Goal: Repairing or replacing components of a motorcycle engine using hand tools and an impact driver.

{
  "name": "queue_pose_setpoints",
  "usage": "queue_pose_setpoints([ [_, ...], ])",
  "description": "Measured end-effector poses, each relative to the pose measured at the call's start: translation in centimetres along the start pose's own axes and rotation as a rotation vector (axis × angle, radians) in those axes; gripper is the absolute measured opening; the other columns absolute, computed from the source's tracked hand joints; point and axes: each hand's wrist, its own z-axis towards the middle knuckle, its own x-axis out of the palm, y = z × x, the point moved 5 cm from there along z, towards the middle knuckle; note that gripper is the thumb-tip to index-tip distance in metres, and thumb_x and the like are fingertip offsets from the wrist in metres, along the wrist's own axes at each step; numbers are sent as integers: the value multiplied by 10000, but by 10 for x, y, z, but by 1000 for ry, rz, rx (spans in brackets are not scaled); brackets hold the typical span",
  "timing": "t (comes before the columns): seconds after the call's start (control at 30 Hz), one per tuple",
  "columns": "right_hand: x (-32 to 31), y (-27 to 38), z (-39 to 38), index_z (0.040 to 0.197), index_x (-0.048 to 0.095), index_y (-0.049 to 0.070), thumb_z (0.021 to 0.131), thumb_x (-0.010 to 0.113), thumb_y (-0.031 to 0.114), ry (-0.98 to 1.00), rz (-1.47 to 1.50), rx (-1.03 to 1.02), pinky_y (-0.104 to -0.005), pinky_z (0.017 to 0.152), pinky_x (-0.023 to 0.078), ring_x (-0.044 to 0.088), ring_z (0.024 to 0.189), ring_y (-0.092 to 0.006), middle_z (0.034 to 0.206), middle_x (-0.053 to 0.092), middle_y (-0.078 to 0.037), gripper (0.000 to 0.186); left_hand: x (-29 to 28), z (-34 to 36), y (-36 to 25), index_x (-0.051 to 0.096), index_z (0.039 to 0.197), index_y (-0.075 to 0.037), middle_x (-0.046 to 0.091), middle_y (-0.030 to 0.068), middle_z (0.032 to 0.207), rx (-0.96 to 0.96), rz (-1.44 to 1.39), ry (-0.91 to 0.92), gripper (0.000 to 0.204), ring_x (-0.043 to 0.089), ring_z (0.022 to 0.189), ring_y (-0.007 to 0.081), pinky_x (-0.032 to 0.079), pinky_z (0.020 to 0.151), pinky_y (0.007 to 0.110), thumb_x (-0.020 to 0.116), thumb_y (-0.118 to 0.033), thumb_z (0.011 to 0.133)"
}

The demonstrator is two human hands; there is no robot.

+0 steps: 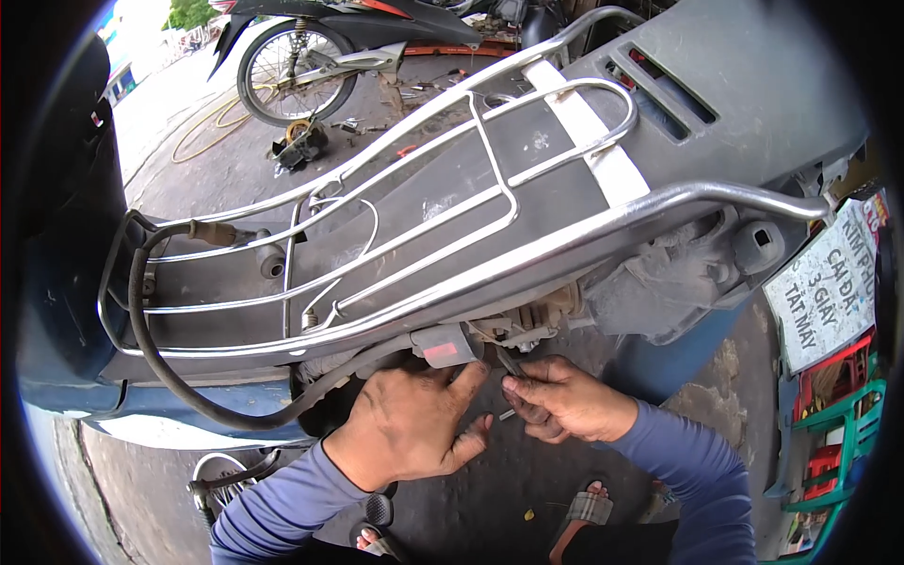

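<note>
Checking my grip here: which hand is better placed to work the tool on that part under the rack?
Probably the right hand: it already pinches the slim tool pointing at the engine parts. The left hand lies flat, bracing underneath.

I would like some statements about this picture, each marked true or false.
1. The right hand holds a thin dark tool. True.
2. The left hand rests on the wheel at the top. False: it is under the scooter's metal rack, by a red-and-grey part.
3. Both sleeves are red. False: the sleeves are blue.
4. A black hose loops round the left end of the rack. True.
5. A second motorbike's wheel shows at the top left. True.
</note>
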Motion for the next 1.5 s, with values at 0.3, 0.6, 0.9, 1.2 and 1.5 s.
queue_pose_setpoints([
  [0.3, -39, 19, -8, 865, 586, 6, 953, 597, 195, -443, -435, -396, -214, 400, 192, 270, 439, -23, 553, 331, 80, 208, -2, -7, 0, 534, 1241, -38, 638, 182, 841, 75, -27, -146, 567, 653, 688, 312, 526, 602, 399, 603, -379, 793],
  [0.6, 58, -53, 48, 1047, 447, 50, 984, 380, 63, -245, 259, -443, -248, 506, 415, 504, 668, -109, 889, 500, -34, 94, 1, 1, 2, 553, 1142, -45, 613, 160, 746, -43, 4, 71, 485, 630, 666, 343, 513, 603, 415, 622, -333, 758],
  [0.9, -6, -18, -3, 897, 537, 26, 976, 536, 330, -141, 221, 19, -203, 361, 182, 251, 425, -38, 580, 306, 61, 313, 0, 1, 0, 554, 1077, -37, 603, 157, 758, -16, 20, 24, 430, 626, 695, 339, 507, 609, 420, 601, -362, 800],
  [1.2, -30, 3, -5, 826, 551, 18, 929, 614, 363, -310, 36, -167, -226, 355, 180, 258, 399, -34, 535, 311, 74, 365, 2, -9, 4, 543, 1182, -54, 616, 147, 806, 20, -77, -80, 503, 641, 718, 323, 515, 622, 410, 620, -355, 786],
  [1.5, 29, -46, 22, 930, 515, 35, 1005, 473, 334, -525, 401, -388, -231, 396, 274, 326, 439, -61, 584, 357, 28, 311, 1, 0, 1, 498, 1309, -18, 614, 206, 1008, 5, -29, 7, 631, 624, 851, 385, 513, 742, 447, 612, -324, 768],
])
